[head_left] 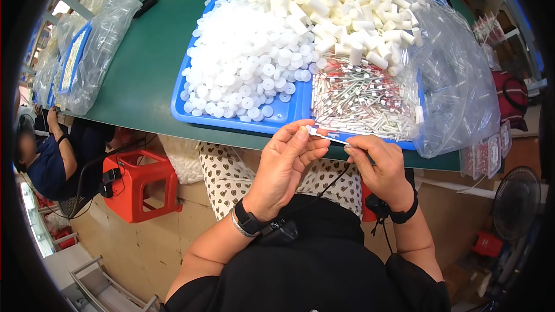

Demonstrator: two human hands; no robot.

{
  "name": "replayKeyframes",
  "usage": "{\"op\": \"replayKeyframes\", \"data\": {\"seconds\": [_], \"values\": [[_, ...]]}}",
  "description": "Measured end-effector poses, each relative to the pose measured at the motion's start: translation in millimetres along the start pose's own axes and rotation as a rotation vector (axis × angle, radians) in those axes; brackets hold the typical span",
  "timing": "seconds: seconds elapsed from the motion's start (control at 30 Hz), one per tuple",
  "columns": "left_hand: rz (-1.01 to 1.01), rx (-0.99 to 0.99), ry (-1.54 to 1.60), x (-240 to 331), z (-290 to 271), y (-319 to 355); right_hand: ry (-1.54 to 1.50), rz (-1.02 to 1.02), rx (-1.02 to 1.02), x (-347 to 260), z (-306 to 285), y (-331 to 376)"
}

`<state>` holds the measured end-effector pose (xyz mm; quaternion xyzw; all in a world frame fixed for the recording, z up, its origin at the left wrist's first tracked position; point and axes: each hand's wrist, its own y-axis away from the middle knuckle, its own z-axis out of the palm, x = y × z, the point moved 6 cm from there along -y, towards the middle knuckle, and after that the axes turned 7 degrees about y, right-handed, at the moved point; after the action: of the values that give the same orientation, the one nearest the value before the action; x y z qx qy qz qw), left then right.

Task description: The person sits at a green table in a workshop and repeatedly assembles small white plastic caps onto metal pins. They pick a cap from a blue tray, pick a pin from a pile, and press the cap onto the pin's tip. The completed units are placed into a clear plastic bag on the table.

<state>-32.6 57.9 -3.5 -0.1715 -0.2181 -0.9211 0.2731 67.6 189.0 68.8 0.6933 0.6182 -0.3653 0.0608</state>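
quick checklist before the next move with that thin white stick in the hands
1. Stick held at both ends: ok. The left hand and right hand pinch the thin white stick between them.
2. Stick clear of the table: ok, it sits just off the green table edge.
3. Small part fitted on the stick: cannot tell, too small and partly hidden by fingers.
4. Supply of sticks close: ok, the pile of red-and-white sticks lies right in front.
5. White caps within reach: ok, the blue tray holds plenty.
6. White tubes at hand: ok, heaped in a clear bag behind.
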Motion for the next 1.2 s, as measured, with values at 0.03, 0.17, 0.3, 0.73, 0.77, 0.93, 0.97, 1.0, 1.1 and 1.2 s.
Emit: {"op": "replayKeyframes", "data": {"seconds": [0.03, 0.17, 0.3, 0.73, 0.77, 0.93, 0.97, 1.0, 1.1, 1.2], "values": [[0.005, 0.006, -0.006, 0.3, -0.7, -0.2, 0.016, -0.010, 0.007, -0.6, -0.5, -0.1], [0.015, 0.008, -0.016, 1.4, -2.7, 0.0, 0.032, 0.012, 0.022, 0.2, -0.2, 0.4], [0.019, 0.015, -0.003, 1.9, -4.2, 0.2, 0.071, -0.035, 0.030, -3.8, -0.6, -4.9], [0.040, 0.024, 0.001, 3.3, -6.7, 0.7, 0.094, -0.084, 0.042, -6.0, 1.9, -9.6], [0.041, 0.022, 0.002, 3.3, -6.9, 0.7, 0.092, -0.080, 0.040, -5.9, 2.0, -9.5], [0.038, 0.023, 0.011, 2.1, -8.3, 0.3, 0.081, -0.072, 0.039, -5.9, 2.7, -8.6], [0.038, 0.021, 0.014, 2.1, -8.5, 0.2, 0.074, -0.062, 0.038, -5.5, 2.7, -8.3], [0.039, 0.020, 0.017, 2.1, -9.1, 0.0, 0.067, -0.052, 0.037, -5.0, 2.9, -8.0], [0.035, 0.030, 0.023, 2.2, -9.8, 0.3, 0.044, -0.029, 0.037, -2.2, 4.4, -6.1], [0.026, 0.028, 0.024, 0.5, -10.6, -0.4, 0.055, -0.035, 0.032, -3.2, 4.3, -6.4]]}}
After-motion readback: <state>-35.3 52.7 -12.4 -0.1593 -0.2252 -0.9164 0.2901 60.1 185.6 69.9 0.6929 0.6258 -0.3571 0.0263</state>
